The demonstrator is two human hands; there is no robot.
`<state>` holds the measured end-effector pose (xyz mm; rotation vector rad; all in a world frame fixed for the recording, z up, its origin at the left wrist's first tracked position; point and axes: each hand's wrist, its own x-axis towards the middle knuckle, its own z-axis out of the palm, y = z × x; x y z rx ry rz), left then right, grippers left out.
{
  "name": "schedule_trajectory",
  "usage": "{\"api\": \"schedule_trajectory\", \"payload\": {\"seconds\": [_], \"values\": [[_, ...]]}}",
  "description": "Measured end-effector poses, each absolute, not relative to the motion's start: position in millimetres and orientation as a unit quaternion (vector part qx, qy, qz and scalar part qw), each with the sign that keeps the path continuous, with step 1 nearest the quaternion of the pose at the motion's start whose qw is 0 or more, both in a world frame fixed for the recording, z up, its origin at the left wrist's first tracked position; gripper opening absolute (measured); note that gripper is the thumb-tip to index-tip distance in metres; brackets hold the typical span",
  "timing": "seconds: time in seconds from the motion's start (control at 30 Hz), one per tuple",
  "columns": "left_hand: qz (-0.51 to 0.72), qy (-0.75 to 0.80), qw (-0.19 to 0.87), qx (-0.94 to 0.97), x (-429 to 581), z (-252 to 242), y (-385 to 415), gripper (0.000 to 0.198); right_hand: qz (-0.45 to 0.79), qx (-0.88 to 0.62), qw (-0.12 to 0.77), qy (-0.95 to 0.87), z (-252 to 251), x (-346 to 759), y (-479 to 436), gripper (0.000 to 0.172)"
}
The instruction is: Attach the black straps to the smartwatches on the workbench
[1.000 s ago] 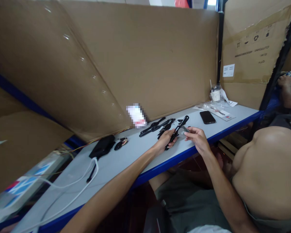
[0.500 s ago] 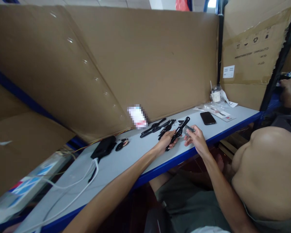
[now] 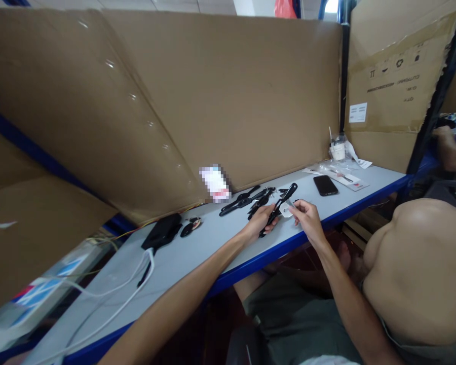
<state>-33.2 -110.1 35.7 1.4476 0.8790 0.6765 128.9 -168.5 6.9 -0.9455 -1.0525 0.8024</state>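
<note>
Long blk watch-like item (image 3: 285,196) was up off the counter (image 3: 209,248), left of the blk phone (image 3: 326,185), tilted w/ its upper end toward the phone side & its lower end toward the near edge. L hand (image 3: 261,222) had it; fingers wrapped round the mid part, closed on it. R hand (image 3: 307,218) was left of & nearer than the phone, thumb + fingers pinching a small pale flat piece (image 3: 286,209). Piece sat right at the item's phone-side edge; couldn't tell if touching.

Heap of blk straps (image 3: 259,204) lay further left of the phone, just past the L hand, details too small to make out. Flat blk watches (image 3: 239,201) lay left of that again, one beside another. Propped screen (image 3: 215,183), pixelated, stood well left of the phone, leaning nr the cardboard panel (image 3: 231,91). Further left: small blk oval thing (image 3: 188,229), then a blk case (image 3: 161,230) w/ a white cable (image 3: 150,263) lying nr it & running off toward the near left end.

Right of & beyond the phone: clear plastic packaging (image 3: 340,175), then a white cup (image 3: 338,150) in a clear bag. Printed cardboard sheet (image 3: 399,76) rose behind these. Another person's arm (image 3: 450,149) showed far right of the phone.
</note>
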Motion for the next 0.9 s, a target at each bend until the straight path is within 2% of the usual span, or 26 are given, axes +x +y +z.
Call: {"api": "schedule_trajectory", "payload": {"seconds": [0.23,0.4,0.53,0.73,0.9], "values": [[0.294,0.387,0.621,0.615,-32.7,36.3,-110.3,0.042,0.414,-0.404,0.706,-0.409,5.2,127.0,-165.7,0.047],[0.296,0.388,0.616,0.619,-32.8,36.0,-110.9,0.042,0.448,-0.402,0.687,-0.407,4.1,125.4,-165.6,0.05],[0.289,0.385,0.616,0.624,-33.2,36.7,-111.2,0.044,0.44,-0.411,0.683,-0.413,4.5,125.8,-166.1,0.046],[0.297,0.386,0.607,0.628,-32.8,37.0,-111.9,0.046,0.389,-0.416,0.669,-0.478,5.7,126.1,-168.4,0.03],[0.294,0.381,0.61,0.63,-32.6,38.3,-112.5,0.053,0.362,-0.448,0.631,-0.52,1.1,128.0,-166.2,0.032]]}}
